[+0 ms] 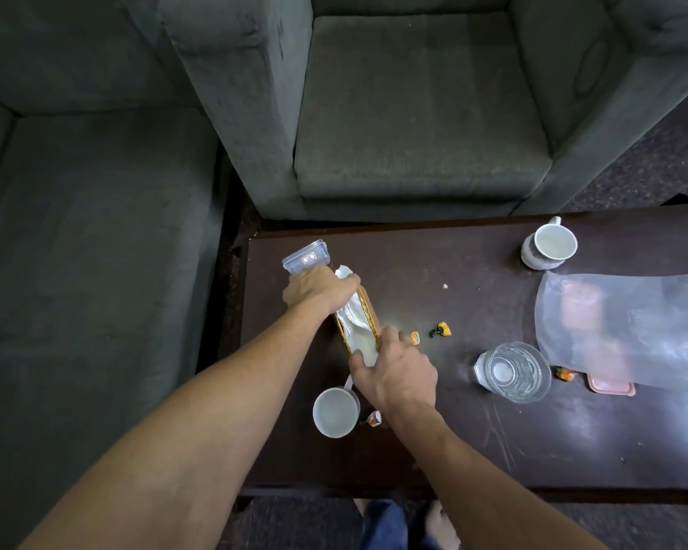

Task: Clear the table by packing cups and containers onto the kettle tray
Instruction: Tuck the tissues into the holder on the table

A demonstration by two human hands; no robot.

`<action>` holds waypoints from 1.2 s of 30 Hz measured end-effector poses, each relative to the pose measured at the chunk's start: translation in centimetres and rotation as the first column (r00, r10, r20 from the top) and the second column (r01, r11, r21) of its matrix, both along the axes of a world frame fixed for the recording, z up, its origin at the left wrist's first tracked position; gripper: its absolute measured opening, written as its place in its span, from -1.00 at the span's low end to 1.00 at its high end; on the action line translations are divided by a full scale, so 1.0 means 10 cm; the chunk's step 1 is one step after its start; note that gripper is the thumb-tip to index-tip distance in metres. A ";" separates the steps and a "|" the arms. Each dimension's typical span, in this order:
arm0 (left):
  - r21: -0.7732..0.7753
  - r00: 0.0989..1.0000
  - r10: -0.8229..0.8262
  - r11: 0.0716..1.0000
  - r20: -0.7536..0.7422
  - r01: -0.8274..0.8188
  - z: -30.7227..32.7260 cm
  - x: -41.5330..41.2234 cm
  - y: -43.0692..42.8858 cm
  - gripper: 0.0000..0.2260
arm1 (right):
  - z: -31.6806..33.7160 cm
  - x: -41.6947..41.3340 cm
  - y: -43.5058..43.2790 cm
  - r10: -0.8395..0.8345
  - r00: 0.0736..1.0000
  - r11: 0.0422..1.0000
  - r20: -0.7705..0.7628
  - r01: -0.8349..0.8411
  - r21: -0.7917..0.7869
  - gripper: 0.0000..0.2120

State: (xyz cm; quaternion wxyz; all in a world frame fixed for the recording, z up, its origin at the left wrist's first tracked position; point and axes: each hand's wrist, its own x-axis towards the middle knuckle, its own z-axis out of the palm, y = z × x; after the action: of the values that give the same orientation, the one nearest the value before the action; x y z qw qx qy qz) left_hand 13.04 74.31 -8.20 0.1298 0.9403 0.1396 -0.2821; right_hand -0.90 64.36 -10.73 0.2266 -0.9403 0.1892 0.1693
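Observation:
My left hand (pixel 319 287) grips the far end of a gold-edged tissue holder (pixel 359 323) with white tissue in it, near the table's left side. My right hand (pixel 396 370) grips its near end. A clear plastic container (pixel 306 256) with a red label lies just beyond my left hand. A white cup (pixel 335 412) stands near my right wrist. A second white cup (pixel 551 244) sits at the far right. A clear glass (pixel 513 371) stands right of my right hand. No kettle tray is in view.
The dark wooden table (pixel 493 438) also holds a translucent plastic bag (pixel 620 327) over pink containers, a pink lid (pixel 610 388) and scattered orange candy wrappers (pixel 442 330). Grey sofas (pixel 418 113) stand behind and to the left. My feet show below the table's near edge.

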 end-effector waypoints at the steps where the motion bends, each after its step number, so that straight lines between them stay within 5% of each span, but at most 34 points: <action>1: -0.020 0.999 0.007 1.000 -0.046 -0.008 0.02 0.02 -0.02 -0.50 | 0.01 -0.01 0.01 -0.010 1.000 1.000 0.014 0.010 0.018 -0.58; 5: -0.229 0.969 0.129 0.957 -0.210 -0.177 0.08 0.07 -0.07 -0.57 | 0.05 -0.09 0.05 -0.040 0.996 0.998 0.078 0.037 0.050 -0.67; 11: -0.311 0.927 0.194 0.903 -0.321 -0.297 0.11 0.10 -0.04 -0.73 | 0.07 -0.09 0.09 0.028 0.986 0.999 0.164 -0.032 0.024 -0.70; 23: -0.151 0.985 0.108 0.980 -0.134 -0.128 0.14 0.15 0.02 -0.75 | 0.15 -0.06 0.21 0.063 0.972 0.997 0.227 -0.071 0.027 -0.69; 28: -0.147 0.987 0.153 0.976 -0.049 -0.159 0.36 0.30 0.09 -0.68 | 0.27 0.04 0.23 -0.073 0.907 0.997 0.415 0.054 0.056 -0.26; 31: -0.178 0.991 0.123 0.975 -0.045 -0.129 0.53 0.32 0.10 -0.72 | 0.34 0.20 0.25 -0.171 0.926 0.981 0.336 0.128 0.147 -0.11; 36: -0.343 0.979 0.199 0.918 -0.033 -0.198 0.76 0.34 0.04 -0.71 | 0.45 0.39 0.20 -0.233 0.925 0.958 0.301 0.164 0.237 -0.75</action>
State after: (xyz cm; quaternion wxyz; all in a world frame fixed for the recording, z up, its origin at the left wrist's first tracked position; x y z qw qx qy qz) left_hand 16.46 74.73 -0.61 0.3204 0.8844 0.1825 -0.2862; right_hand 2.98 66.32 -6.22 0.3673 -0.9024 0.2252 0.0062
